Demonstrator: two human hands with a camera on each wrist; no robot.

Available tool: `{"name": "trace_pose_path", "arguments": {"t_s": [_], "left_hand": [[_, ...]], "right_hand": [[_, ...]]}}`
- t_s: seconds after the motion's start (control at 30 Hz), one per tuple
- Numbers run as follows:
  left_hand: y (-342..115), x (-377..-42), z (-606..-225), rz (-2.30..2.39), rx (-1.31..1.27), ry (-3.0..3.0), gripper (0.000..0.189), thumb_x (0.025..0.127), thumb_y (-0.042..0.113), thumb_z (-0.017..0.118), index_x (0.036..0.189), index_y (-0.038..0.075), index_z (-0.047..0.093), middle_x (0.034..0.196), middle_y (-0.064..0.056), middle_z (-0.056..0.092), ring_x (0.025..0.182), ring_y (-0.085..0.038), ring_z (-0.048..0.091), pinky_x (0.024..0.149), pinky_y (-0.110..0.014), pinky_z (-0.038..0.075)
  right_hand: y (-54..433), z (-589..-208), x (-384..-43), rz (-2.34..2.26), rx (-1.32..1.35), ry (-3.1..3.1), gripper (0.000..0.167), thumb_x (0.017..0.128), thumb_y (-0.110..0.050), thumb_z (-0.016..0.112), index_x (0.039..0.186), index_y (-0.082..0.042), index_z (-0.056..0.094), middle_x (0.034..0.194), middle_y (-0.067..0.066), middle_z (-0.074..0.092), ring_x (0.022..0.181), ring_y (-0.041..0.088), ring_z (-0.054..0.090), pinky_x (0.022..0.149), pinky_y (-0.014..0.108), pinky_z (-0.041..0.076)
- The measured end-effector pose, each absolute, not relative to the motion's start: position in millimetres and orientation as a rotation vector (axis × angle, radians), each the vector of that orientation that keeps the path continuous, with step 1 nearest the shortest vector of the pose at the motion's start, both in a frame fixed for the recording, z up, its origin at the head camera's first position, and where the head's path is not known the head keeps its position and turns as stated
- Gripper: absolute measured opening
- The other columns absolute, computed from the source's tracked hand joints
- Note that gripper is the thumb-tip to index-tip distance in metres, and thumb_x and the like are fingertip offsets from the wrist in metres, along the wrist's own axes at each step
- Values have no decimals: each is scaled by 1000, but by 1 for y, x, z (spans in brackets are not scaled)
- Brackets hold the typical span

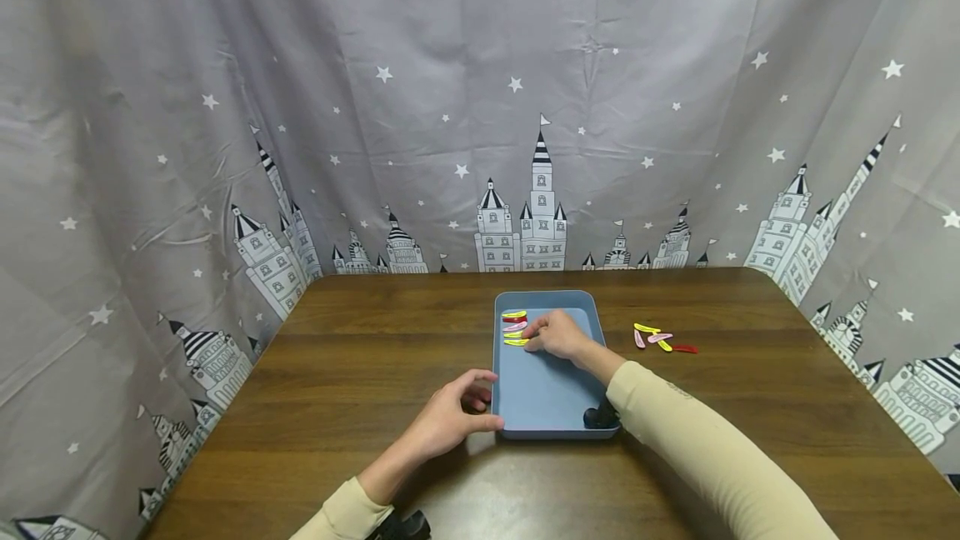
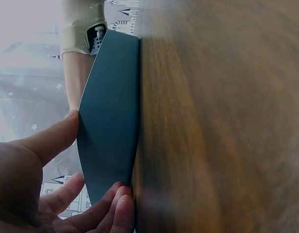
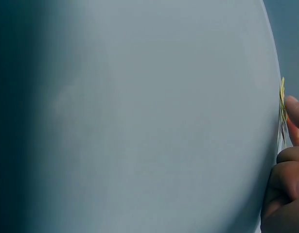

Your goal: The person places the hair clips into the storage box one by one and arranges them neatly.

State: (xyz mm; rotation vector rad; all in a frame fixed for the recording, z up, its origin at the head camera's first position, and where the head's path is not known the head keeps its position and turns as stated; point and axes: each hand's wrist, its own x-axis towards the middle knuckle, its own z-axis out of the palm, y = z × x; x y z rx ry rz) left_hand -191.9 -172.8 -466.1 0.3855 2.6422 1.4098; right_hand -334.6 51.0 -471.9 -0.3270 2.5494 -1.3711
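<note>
A blue-grey tray [image 1: 551, 394] lies on the table, with a column of yellow, red and pink snap hair clips [image 1: 514, 326] along its far left side. My right hand [image 1: 558, 334] reaches into the tray and pinches the right end of the nearest yellow hair clip [image 1: 515, 342]. In the right wrist view, its bent fingers show at the right edge beside a yellow clip [image 3: 283, 92]. My left hand [image 1: 446, 415] rests against the tray's left wall, fingers spread; in the left wrist view the thumb touches the rim and the other fingertips lie low on the outer wall [image 2: 110, 111].
On the table [image 1: 375, 340] right of the tray lies a loose group of yellow, pink and red hair clips [image 1: 660, 337]. A grey curtain [image 1: 420, 123] printed with castles and stars hangs behind the table and along its sides.
</note>
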Motion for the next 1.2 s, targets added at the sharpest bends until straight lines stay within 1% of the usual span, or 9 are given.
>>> {"name": "trace_pose_path", "arguments": {"t_s": [0.03,0.1,0.17,0.27,0.53,0.77,0.9,1.03,1.2], "left_hand": [[-173,-192,-466,1409,388,2644,58,82,30,84,132,14,59,111,-5,69,99,-20,64,85,-39,49],[-172,-191,-465,1426,392,2642,58,81,29,85,131,14,59,110,-6,70,99,-20,65,86,-39,49],[-172,-190,-465,1439,398,2642,58,81,28,85,131,13,60,110,-7,70,98,-21,65,86,-40,50],[-171,-189,-464,1459,402,2637,58,80,27,85,130,13,60,110,-8,70,98,-22,66,87,-43,51],[-171,-189,-463,1445,392,2634,57,81,28,85,130,15,60,111,-7,70,99,-21,66,86,-40,50],[-172,-190,-464,1435,388,2636,58,81,30,85,131,15,60,110,-6,70,99,-20,65,86,-38,50],[-173,-190,-464,1437,391,2631,58,82,30,84,131,15,59,111,-6,70,99,-20,65,86,-39,50],[-173,-190,-465,1438,393,2632,58,82,30,84,132,14,59,111,-6,69,100,-20,65,87,-40,50],[-173,-190,-465,1430,402,2637,58,82,30,84,132,13,59,110,-6,69,99,-20,65,86,-39,50]], "right_hand": [[52,-472,-335,-1378,-324,2543,12,86,-11,78,98,-10,78,110,6,71,88,20,54,71,32,37],[53,-472,-336,-1407,-294,2515,15,85,-13,78,100,-10,77,98,5,70,72,17,50,61,29,35],[55,-472,-337,-1442,-254,2483,16,86,-13,76,103,-9,77,88,3,68,56,13,41,52,27,31],[56,-474,-340,-1492,-185,2441,16,89,-11,73,105,-9,76,75,1,65,43,10,28,43,26,26],[57,-476,-342,-1498,-140,2455,16,92,-12,70,107,-9,76,72,2,61,42,11,28,42,25,26],[55,-476,-342,-1474,-150,2474,16,90,-9,71,105,-8,77,87,5,69,42,10,29,42,25,26],[54,-475,-341,-1484,-137,2466,16,90,-9,71,106,-8,76,75,2,64,43,10,28,42,25,26],[53,-474,-341,-1493,-128,2457,21,90,-10,71,111,-7,74,57,-4,45,42,10,27,42,25,25],[53,-473,-341,-1482,-122,2461,30,91,-12,71,121,-8,71,53,-5,34,41,11,27,41,26,26]]}}
